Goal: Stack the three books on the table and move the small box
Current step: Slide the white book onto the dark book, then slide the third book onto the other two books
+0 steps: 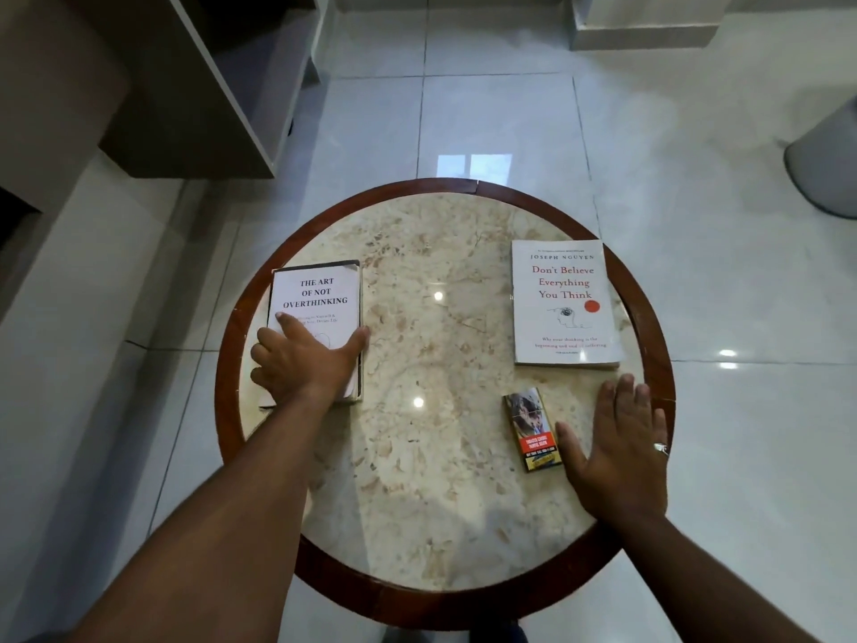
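A white book titled "The Art of Not Overthinking" (320, 294) lies at the left of the round marble table (440, 457), seemingly on top of another book whose pale edge shows beneath. My left hand (301, 359) rests on its lower half, thumb against its right edge, fingers spread over the cover and left side. A second white book, "Don't Believe Everything You Think" (563, 304), lies flat at the right. Below it lies the small box (532, 429), a cigarette pack. My right hand (621, 452) lies flat and open just right of the box, thumb near its edge.
The table has a dark wooden rim (227, 355). Glossy white floor tiles surround it. A grey cabinet (153, 85) stands at the far left and a pale round object (830, 169) at the right edge.
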Tool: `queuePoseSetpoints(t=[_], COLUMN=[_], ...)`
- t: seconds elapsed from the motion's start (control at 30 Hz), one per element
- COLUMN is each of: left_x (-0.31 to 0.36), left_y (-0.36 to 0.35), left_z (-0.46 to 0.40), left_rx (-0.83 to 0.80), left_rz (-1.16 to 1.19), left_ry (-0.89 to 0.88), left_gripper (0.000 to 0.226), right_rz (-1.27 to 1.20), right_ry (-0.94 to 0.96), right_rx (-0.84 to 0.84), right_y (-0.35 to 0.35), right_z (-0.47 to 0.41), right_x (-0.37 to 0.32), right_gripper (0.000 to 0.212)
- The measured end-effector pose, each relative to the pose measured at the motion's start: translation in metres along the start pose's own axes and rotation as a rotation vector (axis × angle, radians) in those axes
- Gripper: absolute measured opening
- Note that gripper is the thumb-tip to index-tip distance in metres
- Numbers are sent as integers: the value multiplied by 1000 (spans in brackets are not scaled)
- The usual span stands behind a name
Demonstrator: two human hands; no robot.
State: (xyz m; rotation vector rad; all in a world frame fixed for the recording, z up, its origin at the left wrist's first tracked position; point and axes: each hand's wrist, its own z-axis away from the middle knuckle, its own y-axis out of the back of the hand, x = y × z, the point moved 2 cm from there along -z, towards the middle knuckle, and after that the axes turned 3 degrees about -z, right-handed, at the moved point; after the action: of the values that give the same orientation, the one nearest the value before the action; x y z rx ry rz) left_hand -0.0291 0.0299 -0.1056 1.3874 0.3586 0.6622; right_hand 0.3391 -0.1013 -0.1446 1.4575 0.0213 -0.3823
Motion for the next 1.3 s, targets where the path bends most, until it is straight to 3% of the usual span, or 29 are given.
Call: queuePoseSetpoints(t=[0.37, 0.77, 0.87, 1.0, 1.2, 1.3], left_x=[3, 3, 42, 152, 265, 263], left_y=[-3, -2, -2, -16, -55, -66], left_z=[3, 11, 29, 82, 156, 152], left_rx=[149, 119, 97, -90, -396, -384], left_rz=[54, 31, 22, 79, 21, -74], left_ry=[33, -20, -217, -462, -500, -524], left_gripper=[106, 124, 127, 124, 122, 121], right_rz=[-35, -69, -53, -43, 16, 16], right_ry=[-5, 4, -8, -17, -9, -7], right_rx=[-21, -5, -12, -22, -3, 14], right_y=[3, 6, 6, 7, 4, 5], right_z=[1, 3, 3, 2, 1, 0], right_x=[-2, -4, -4, -6, -3, -3], right_gripper=[93, 92, 90, 90, 93, 88])
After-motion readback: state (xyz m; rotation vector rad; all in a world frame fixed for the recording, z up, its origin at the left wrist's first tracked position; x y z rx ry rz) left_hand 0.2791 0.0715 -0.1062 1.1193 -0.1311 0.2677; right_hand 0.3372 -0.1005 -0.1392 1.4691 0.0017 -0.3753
